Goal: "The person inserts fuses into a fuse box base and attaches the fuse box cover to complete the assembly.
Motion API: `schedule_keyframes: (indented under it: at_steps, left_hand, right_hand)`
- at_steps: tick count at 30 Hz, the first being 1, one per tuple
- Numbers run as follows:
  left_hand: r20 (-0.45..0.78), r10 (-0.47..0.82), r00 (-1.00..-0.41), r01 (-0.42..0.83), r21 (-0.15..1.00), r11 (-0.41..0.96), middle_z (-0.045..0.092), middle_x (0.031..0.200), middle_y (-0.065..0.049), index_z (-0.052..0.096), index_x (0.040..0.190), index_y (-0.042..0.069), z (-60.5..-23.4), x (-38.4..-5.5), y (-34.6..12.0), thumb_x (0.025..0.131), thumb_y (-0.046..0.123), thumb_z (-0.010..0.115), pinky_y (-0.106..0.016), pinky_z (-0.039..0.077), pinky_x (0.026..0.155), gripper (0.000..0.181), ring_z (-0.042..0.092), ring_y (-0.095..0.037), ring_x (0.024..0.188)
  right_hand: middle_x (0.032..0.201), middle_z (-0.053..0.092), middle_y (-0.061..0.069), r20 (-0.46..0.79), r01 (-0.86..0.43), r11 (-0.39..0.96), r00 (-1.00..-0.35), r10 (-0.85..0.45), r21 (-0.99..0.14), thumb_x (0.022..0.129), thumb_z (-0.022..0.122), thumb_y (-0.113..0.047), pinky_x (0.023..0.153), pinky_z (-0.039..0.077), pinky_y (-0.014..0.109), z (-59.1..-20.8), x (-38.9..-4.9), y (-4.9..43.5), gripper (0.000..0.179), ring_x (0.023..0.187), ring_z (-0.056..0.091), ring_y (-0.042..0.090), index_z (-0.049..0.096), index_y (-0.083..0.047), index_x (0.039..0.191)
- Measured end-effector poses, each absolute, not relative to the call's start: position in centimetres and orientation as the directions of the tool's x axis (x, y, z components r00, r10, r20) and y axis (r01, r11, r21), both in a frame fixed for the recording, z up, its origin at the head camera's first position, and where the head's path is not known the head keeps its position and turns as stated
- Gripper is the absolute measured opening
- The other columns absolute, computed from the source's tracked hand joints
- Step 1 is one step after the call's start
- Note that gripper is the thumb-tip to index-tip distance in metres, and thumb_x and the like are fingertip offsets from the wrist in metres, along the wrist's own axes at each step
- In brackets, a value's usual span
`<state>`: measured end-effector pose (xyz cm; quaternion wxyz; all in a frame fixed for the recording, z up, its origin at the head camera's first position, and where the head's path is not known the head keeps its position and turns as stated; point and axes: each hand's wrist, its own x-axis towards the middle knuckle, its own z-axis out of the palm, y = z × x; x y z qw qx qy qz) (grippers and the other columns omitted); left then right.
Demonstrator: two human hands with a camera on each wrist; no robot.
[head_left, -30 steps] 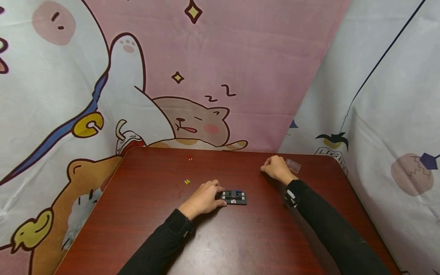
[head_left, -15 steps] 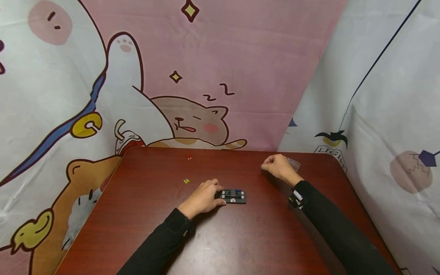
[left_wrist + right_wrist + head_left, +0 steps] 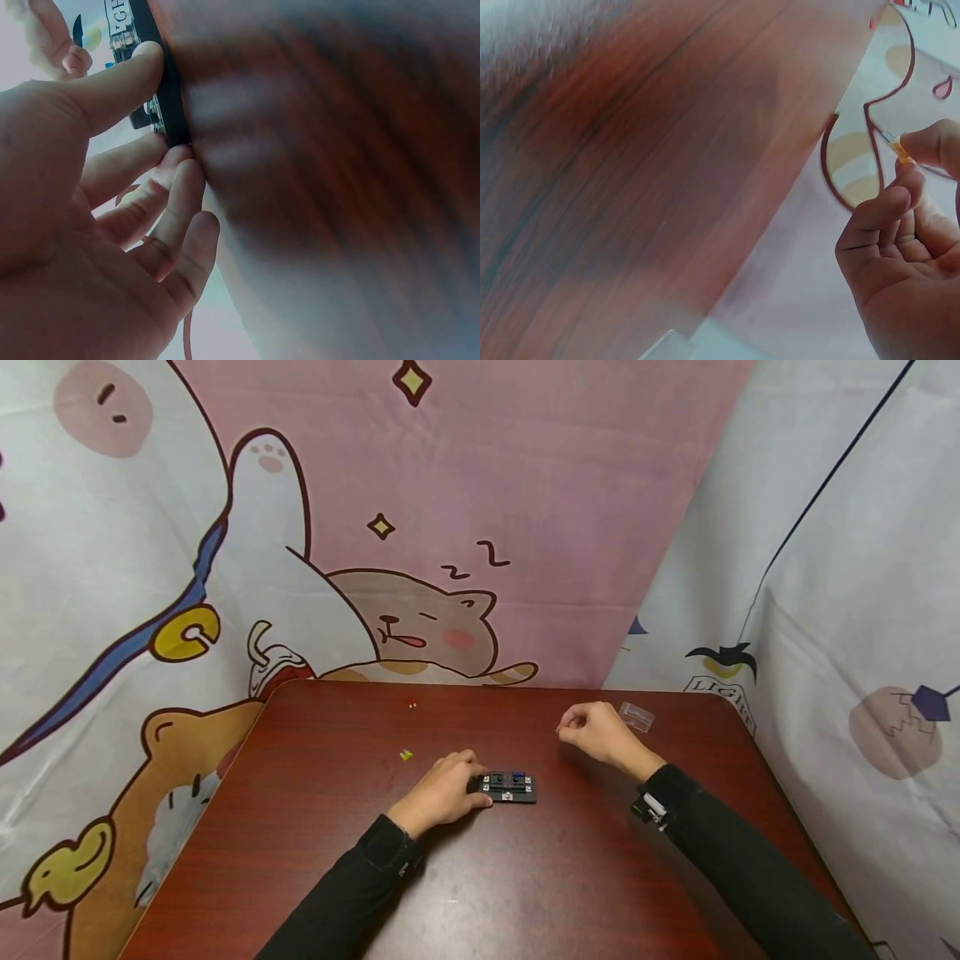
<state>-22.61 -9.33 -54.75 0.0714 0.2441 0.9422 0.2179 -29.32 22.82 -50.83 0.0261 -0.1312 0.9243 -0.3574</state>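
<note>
My left hand [image 3: 442,789] holds the left end of a small black board [image 3: 517,787] on the table, thumb at its near side and fingers at the far side. White, silver and blue parts sit on top of this board. The left wrist view shows the thumb and fingertips against the board's dark edge [image 3: 174,97]. Further right, my right hand [image 3: 600,731] is raised over the table. Between its thumb and index finger it pinches a tiny yellow-orange piece [image 3: 900,148] with a silvery tip. The other fingers of that hand are curled.
Close behind the right hand lies a clear plastic box [image 3: 637,717]. Small yellow pieces [image 3: 406,755] lie left of the board, and tiny red pieces [image 3: 412,704] lie near the far edge. A printed cloth [image 3: 570,527] hangs behind the brown table [image 3: 300,827].
My right hand has shifted a little left, away from the clear plastic box, so more of the box shows. The left hand stays on the board.
</note>
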Motion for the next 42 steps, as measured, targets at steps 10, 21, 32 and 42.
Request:
schedule_keyframes:
  at_steps: [10, 21, 32, 42]
  left_hand:
    - [-0.020, 0.490, -0.871, 0.433, 0.440, 0.787, 0.065, 0.111, 0.000, 0.080, 0.136, 0.014, -54.8, -22.6, -9.4, 0.095, 0.038, 0.090, -0.040, 0.047, 0.094, 0.049, 0.054, -0.018, 0.096]
    - [-0.011, 0.495, -0.869, 0.441, 0.437, 0.784, 0.066, 0.110, -0.001, 0.081, 0.134, 0.014, -54.8, -22.6, -9.4, 0.094, 0.038, 0.090, -0.041, 0.048, 0.093, 0.047, 0.056, -0.018, 0.096]
    - [-0.005, 0.498, -0.867, 0.447, 0.430, 0.784, 0.065, 0.109, 0.000, 0.081, 0.133, 0.015, -55.0, -22.7, -9.4, 0.094, 0.039, 0.090, -0.039, 0.047, 0.092, 0.046, 0.055, -0.017, 0.095]
    - [-0.010, 0.505, -0.863, 0.451, 0.432, 0.781, 0.065, 0.109, 0.000, 0.081, 0.132, 0.015, -54.7, -22.7, -9.5, 0.094, 0.039, 0.090, -0.040, 0.048, 0.093, 0.045, 0.057, -0.017, 0.097]
  right_hand:
    - [0.081, 0.066, -0.005, 0.184, -0.444, 0.687, -0.888, -0.421, -0.575, 0.094, 0.082, -0.012, 0.066, 0.048, 0.025, -50.1, -27.2, 20.6, 0.009, 0.073, 0.057, 0.010, 0.076, -0.016, 0.089]
    - [0.082, 0.063, -0.010, 0.211, -0.558, 0.650, -0.818, -0.535, -0.516, 0.095, 0.083, -0.011, 0.064, 0.047, 0.022, -50.0, -25.0, 18.7, 0.009, 0.074, 0.057, 0.007, 0.078, -0.018, 0.092]
    - [0.084, 0.064, -0.011, 0.190, -0.583, 0.642, -0.796, -0.575, -0.497, 0.098, 0.082, -0.015, 0.064, 0.047, 0.021, -50.4, -24.1, 17.6, 0.009, 0.073, 0.055, 0.002, 0.078, -0.020, 0.093]
    - [0.080, 0.060, -0.011, 0.197, -0.629, 0.640, -0.764, -0.615, -0.442, 0.096, 0.084, -0.014, 0.063, 0.045, 0.020, -51.3, -23.8, 17.0, 0.012, 0.071, 0.052, 0.000, 0.076, -0.020, 0.089]
